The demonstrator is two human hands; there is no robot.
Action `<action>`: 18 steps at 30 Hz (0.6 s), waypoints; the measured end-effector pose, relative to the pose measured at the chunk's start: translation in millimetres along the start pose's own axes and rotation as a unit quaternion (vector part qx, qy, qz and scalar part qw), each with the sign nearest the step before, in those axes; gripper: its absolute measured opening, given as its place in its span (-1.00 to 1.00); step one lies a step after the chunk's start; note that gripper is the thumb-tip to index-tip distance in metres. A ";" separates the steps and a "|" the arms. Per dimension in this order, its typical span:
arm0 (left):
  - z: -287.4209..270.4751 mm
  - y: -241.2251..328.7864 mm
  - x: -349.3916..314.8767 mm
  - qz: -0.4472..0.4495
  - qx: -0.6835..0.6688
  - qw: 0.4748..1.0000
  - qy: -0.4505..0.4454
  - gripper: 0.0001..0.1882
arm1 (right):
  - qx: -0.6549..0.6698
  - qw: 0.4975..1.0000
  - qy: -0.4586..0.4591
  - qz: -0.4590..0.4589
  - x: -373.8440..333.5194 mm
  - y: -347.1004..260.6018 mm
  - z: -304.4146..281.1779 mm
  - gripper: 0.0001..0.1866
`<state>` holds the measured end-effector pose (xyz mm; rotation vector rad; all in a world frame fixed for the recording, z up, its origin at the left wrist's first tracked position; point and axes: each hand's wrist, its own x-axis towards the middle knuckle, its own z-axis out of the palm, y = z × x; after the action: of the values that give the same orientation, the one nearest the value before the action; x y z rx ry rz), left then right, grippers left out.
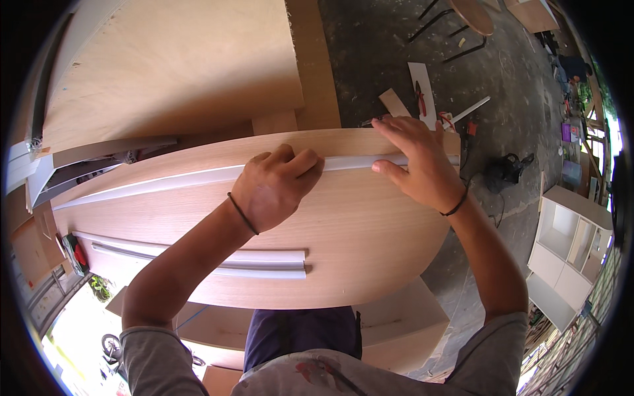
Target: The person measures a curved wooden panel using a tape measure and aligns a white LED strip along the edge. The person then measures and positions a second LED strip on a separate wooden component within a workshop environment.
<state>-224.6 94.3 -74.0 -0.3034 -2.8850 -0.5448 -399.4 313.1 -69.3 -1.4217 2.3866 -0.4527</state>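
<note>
Hiding part of the white strip (198, 177), the left hand (277, 183) overlies it.

Resting curled L hand (277, 183) on long white strip (152, 185) running along wood-grain board (370, 224); spreading R hand (426, 158) over same strip nr board's R end, w/ thumb (391, 169) at near side & fingers (393, 132) at far edge. Wearing dark wristbands (243, 214) on both. Can see 2 shorter pale strips (274, 255) lying on board nr L forearm (191, 264), red-handled tool (421, 99) on white offcut (428, 113) on floor (366, 53) beyond, blk bag (505, 174) & white cabinet (566, 254) to R, brown stool (474, 16) up top
</note>
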 end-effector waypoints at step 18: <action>-0.5 8.9 8.7 -0.064 0.002 0.997 -0.032 -0.80 | 0.034 0.996 -0.063 0.060 23.3 -11.3 -6.1 -0.38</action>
<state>-230.8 103.7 -68.7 -0.1393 -2.9832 -0.5591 -403.6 288.0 -61.7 -1.2309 2.3170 -0.3976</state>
